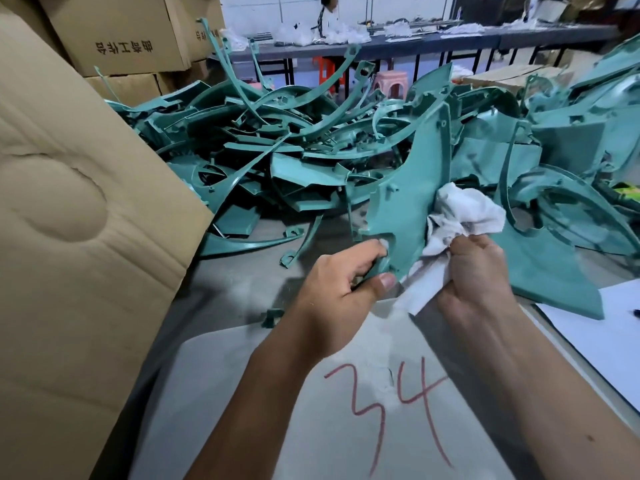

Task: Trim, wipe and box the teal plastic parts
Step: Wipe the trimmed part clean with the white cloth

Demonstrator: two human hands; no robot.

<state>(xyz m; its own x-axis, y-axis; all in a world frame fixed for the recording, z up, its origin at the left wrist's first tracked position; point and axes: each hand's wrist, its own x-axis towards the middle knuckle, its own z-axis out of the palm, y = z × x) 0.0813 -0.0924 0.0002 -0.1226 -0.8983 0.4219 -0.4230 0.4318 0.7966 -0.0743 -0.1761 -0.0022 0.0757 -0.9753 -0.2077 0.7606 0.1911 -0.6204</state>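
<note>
Left hand pinches the bottom edge of a curved teal plastic panel, its long axis rising away up-right, while right hand clutches a crumpled white rag against it.

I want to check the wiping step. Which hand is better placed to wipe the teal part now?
The right hand. It already grips the white cloth against the teal panel, while the left hand pinches the panel's lower edge to steady it.

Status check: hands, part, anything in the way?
Left hand grips teal panel at its lower edge. Right hand holds white rag against it. Cardboard box open at left, unobstructed.
</note>
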